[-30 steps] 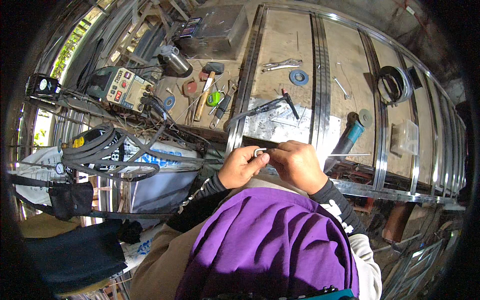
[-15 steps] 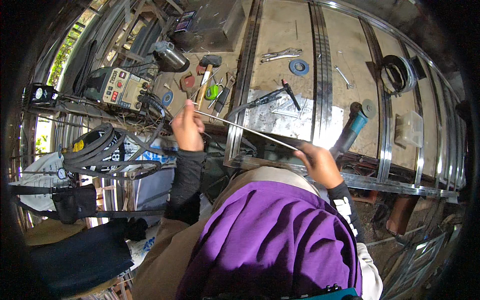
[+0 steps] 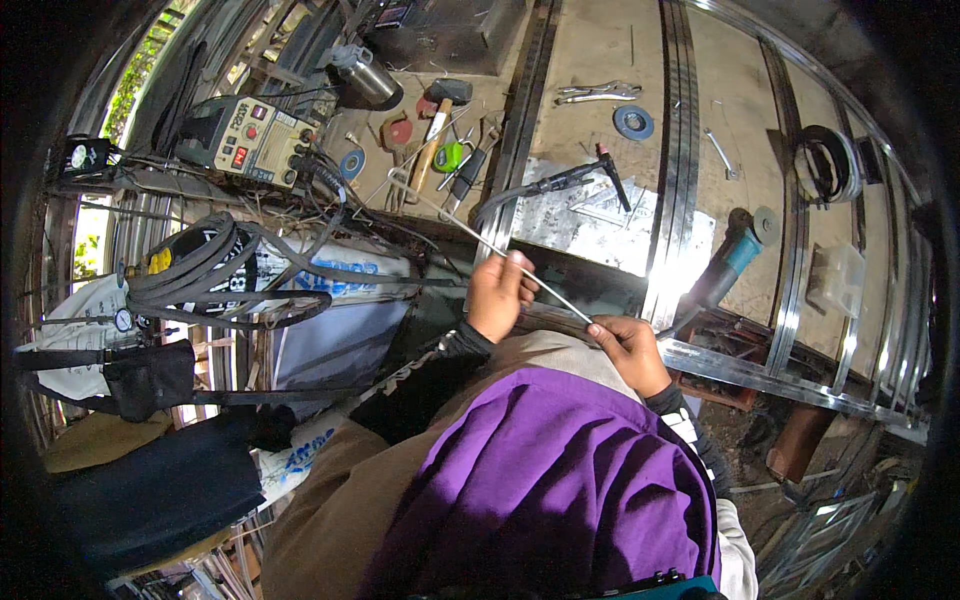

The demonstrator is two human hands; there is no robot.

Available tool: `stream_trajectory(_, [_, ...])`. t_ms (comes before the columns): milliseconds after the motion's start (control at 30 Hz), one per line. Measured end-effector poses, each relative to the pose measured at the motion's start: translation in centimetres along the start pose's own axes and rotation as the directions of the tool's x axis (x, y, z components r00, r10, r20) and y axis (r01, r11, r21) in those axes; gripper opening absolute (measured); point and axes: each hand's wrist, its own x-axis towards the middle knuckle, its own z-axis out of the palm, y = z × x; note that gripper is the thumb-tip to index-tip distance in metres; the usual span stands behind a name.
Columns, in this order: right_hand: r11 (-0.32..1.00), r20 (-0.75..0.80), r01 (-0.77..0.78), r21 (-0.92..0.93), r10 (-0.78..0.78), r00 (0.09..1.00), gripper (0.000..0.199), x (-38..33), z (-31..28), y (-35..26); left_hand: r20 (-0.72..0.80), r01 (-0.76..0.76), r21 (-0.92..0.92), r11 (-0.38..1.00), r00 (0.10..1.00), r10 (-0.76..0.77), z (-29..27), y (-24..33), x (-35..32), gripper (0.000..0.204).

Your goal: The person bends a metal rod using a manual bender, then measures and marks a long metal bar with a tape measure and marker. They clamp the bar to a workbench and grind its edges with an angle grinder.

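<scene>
Purple garment (image 3: 560, 480), silver-grey rod (image 3: 470, 232), green tape measure (image 3: 449, 157) (blue-handled grinder (image 3: 735, 260) alongside), black cables (image 3: 215, 270).

Bare sheet metal (image 3: 600, 215) ahead of hands open; cables (image 3: 230, 270), hammer (image 3: 440, 125) crowd left; grinder (image 3: 725, 265) blocks right.

Welder: I see a beige box (image 3: 245, 145) with knobs at upper left, cables (image 3: 215, 270) coiled below it.
Hammer: wooden handle (image 3: 432, 140), lying by a green tape measure (image 3: 449, 157).
Grinder: blue-bodied (image 3: 728, 265), resting on the steel frame (image 3: 680, 150).
Discs: one blue (image 3: 633, 122) on the floor (image 3: 590, 50), near a wrench (image 3: 598, 92).
Torch: dark lead (image 3: 560, 185) across the shiny sheet (image 3: 600, 215).
</scene>
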Motion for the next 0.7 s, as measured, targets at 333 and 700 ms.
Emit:
stream_trajectory(333, [0.970,0.075,-0.150,0.191,0.138,0.988,0.025,3.3,6.5,3.2,0.246,-0.158,0.124,0.980,0.961,0.124,-5.4,1.7,1.4,0.028])
stream_trajectory(700, [0.925,-0.044,-0.246,0.289,0.269,0.962,0.025,2.8,9.0,3.4,0.061,-0.178,-0.010,0.984,0.982,0.178,-14.9,3.7,11.2,0.048])
